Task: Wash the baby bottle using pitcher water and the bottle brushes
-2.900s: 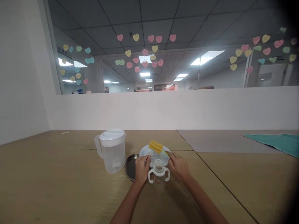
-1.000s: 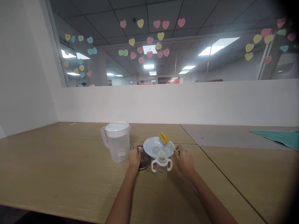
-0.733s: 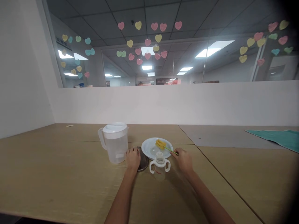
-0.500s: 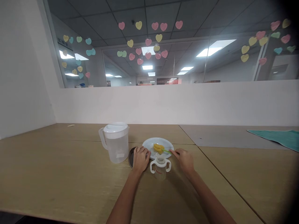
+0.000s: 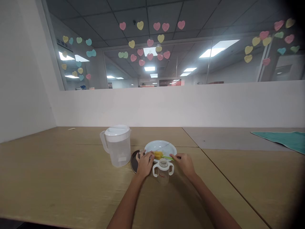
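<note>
My right hand (image 5: 186, 163) pinches the green handle of a bottle brush (image 5: 158, 155) with a yellow head. The brush lies nearly level over the near part of a white plate (image 5: 166, 146). My left hand (image 5: 145, 163) has its thumb and forefinger at the left end of the yellow head, closed on it as far as I can see; its other fingers are bent and apart. Just in front of the plate, between my wrists, stands an uncapped clear baby bottle (image 5: 163, 173) with two white handles. Under my left hand is a dark round dish (image 5: 133, 162), partly hidden.
A translucent lidded pitcher (image 5: 119, 148) stands left of the dish. A teal cloth (image 5: 283, 140) lies at the far right of the table (image 5: 71, 178). A small pale piece (image 5: 71, 128) lies at the back left. Behind runs a white wall (image 5: 166, 106) below a window.
The brush head has moved left and slightly nearer, to my left fingertips. My left fingers have spread a little and turned toward it; my right hand has shifted slightly left with the handle.
</note>
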Action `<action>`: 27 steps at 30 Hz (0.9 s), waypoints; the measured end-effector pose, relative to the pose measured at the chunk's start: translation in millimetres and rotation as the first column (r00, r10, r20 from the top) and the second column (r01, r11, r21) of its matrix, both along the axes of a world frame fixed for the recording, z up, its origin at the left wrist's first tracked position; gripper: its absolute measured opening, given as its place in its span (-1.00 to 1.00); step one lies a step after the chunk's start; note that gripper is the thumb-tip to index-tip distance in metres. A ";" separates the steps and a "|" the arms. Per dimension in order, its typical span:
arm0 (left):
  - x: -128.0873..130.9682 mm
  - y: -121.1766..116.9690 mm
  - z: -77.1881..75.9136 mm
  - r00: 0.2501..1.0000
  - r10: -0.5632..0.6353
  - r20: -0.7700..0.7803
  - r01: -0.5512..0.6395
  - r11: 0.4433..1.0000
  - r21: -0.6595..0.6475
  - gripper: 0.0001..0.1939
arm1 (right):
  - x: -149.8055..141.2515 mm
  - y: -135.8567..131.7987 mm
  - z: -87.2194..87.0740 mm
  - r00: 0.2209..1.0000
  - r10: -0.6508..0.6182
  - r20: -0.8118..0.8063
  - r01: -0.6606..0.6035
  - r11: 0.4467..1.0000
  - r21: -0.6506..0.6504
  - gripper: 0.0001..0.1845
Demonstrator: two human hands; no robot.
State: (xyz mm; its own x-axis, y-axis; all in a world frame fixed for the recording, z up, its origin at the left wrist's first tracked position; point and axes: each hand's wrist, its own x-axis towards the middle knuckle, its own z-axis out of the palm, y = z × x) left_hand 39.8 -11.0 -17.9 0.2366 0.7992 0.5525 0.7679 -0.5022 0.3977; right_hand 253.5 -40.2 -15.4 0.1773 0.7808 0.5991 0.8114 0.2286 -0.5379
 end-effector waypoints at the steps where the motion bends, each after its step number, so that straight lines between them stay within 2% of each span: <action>1: 0.7 -0.9 0.5 1.000 -0.025 0.006 0.026 1.000 -0.007 -0.64 | -0.8 0.9 -1.0 1.000 0.022 -0.012 -0.022 1.000 0.004 -0.34; 6: 1.4 -1.9 4.0 0.985 -0.166 0.049 0.164 0.986 0.029 -0.66 | -1.6 1.9 0.5 0.984 0.073 -0.160 -0.070 0.997 0.025 -0.38; 11: -3.1 5.9 8.4 0.941 -0.190 0.280 0.146 0.974 0.172 -0.61 | -0.3 -0.8 10.0 0.915 0.135 -0.379 -0.137 0.990 0.023 -0.39; 16: -1.2 8.2 10.1 0.811 -0.203 0.548 0.196 0.978 0.073 -0.57 | -2.4 -2.6 14.1 0.832 0.248 -0.497 -0.248 0.967 0.067 -0.50; 21: 2.8 9.7 11.7 0.699 -0.176 0.693 0.252 0.968 -0.008 -0.59 | -4.8 -6.6 13.4 0.830 0.285 -0.479 -0.238 0.958 0.158 -0.57; 23: 1.2 9.9 13.9 0.692 -0.166 0.703 0.216 0.976 0.018 -0.60 | -5.1 -7.3 12.1 0.852 0.282 -0.440 -0.218 0.957 0.192 -0.57; 24: -0.8 9.7 15.2 0.709 -0.146 0.690 0.155 0.987 0.049 -0.60 | -5.1 -7.1 11.2 0.867 0.271 -0.418 -0.199 0.958 0.206 -0.57; 27: -10.9 9.1 18.8 0.833 -0.051 0.551 -0.057 0.983 0.177 -0.62 | -3.6 -5.1 7.8 0.917 0.184 -0.353 -0.110 0.969 0.219 -0.55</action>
State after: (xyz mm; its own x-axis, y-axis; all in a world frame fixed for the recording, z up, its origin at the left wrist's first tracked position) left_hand 29.0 -1.9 1.0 -0.1525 0.6748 0.7221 0.4494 -0.6033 0.6588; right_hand 249.9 -45.3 -7.6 0.3056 0.6925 0.6536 0.5136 0.4581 -0.7255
